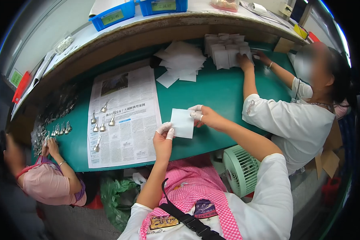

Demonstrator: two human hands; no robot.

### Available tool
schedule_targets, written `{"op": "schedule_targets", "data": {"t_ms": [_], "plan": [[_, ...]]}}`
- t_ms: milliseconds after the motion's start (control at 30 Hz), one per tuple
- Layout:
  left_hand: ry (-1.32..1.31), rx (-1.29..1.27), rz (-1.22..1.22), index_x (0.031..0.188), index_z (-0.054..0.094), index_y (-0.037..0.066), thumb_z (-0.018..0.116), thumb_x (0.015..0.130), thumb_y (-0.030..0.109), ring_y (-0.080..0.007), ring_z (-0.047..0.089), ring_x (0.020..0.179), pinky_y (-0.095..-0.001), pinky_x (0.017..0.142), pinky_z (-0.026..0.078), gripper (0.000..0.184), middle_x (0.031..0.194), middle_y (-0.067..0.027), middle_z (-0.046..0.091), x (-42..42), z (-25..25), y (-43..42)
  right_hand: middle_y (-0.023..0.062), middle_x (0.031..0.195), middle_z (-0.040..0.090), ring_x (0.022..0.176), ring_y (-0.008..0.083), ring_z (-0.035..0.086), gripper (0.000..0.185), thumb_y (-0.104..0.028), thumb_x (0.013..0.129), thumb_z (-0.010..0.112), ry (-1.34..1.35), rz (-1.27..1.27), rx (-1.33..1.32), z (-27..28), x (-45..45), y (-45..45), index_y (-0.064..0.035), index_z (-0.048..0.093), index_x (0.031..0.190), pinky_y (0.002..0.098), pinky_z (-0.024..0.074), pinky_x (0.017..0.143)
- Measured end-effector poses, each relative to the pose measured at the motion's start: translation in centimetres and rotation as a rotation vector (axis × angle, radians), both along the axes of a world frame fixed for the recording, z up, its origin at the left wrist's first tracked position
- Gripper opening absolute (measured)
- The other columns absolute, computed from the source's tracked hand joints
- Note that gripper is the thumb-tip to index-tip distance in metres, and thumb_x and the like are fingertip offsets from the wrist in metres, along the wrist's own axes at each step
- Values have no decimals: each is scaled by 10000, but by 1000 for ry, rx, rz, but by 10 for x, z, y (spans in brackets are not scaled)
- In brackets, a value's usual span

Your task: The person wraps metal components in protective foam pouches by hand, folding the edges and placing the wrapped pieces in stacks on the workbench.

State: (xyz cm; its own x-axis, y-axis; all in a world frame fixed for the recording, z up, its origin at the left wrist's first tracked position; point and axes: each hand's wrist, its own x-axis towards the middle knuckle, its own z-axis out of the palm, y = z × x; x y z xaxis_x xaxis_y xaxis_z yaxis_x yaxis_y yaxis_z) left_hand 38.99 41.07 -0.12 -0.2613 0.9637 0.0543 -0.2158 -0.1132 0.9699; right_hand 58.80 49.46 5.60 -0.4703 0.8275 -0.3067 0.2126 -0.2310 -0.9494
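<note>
A small white square packet [182,123] is held up between my two hands over the table's front part. My left hand [163,138], with white covers on its fingertips, pinches the packet's left edge. At the upper right edge, my right hand [204,117] grips it, also with covered fingertips. Left of my hands a newspaper sheet [128,148] lies flat, bearing several small metal parts [103,127]. Beyond my hands is a loose pile of white packets [182,58] on the green tabletop [216,92].
A co-worker at the right [288,116] handles stacked white packets [228,50]. Another co-worker at the left [52,180] has hands beside a row of metal parts [62,129]. A green fan [242,170] stands below the table's front edge. Blue bins [113,16] sit on the shelf.
</note>
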Motion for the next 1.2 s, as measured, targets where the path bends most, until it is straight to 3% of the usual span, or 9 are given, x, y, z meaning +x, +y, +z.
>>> {"op": "schedule_targets", "data": {"t_ms": [100,433,567,667,767,1100,1200], "plan": [[-24,10,63,1116,546,-31,569,878,-48,-110,596,870,-229,712,509,239,1044,-78,606,2,1,1,81,1035,609,885,154,603,477,-277,897,612,2,94,-135,5,-3,-5,-3,461,1256,278,499,743],[53,-5,139,1135,531,-29,564,879,-52,-125,589,955,-238,781,500,259,1095,-95,595,4,-4,2,63,1019,607,892,129,591,419,-177,895,607,227,-8,-370,3,-7,-1,-31,467,1262,263,503,763],[38,-17,86,1155,521,-29,566,878,-51,-135,590,973,-250,817,497,281,1103,-97,594,4,-3,3,81,1044,619,879,148,598,486,-142,867,641,118,-52,-202,-2,-13,-3,2,440,1285,267,510,726],[32,148,47,1163,522,-27,573,877,-45,-129,587,966,-248,814,498,291,1111,-104,592,9,-9,7,90,981,640,863,160,604,490,-135,861,648,35,-43,-87,-7,-14,2,14,442,1280,276,512,726],[-6,68,-67,1162,530,-25,586,873,-39,-117,590,932,-243,808,499,294,1096,-99,601,8,0,2,95,980,641,866,166,607,435,-157,879,633,19,-59,-67,-6,-15,0,6,476,1250,277,514,725],[-38,19,101,1076,580,-13,598,884,-9,-90,579,799,-217,674,490,193,964,-57,625,9,0,3,72,950,643,820,136,615,304,-264,928,580,-74,156,-98,-13,-28,-13,-2,584,1083,266,510,697],[-43,-36,68,1102,591,10,635,864,22,-111,572,881,-230,687,493,242,1025,-74,594,2,0,1,60,926,645,808,127,614,288,-274,935,569,-76,137,-87,-17,-32,-13,-14,594,1056,259,500,676]]}}
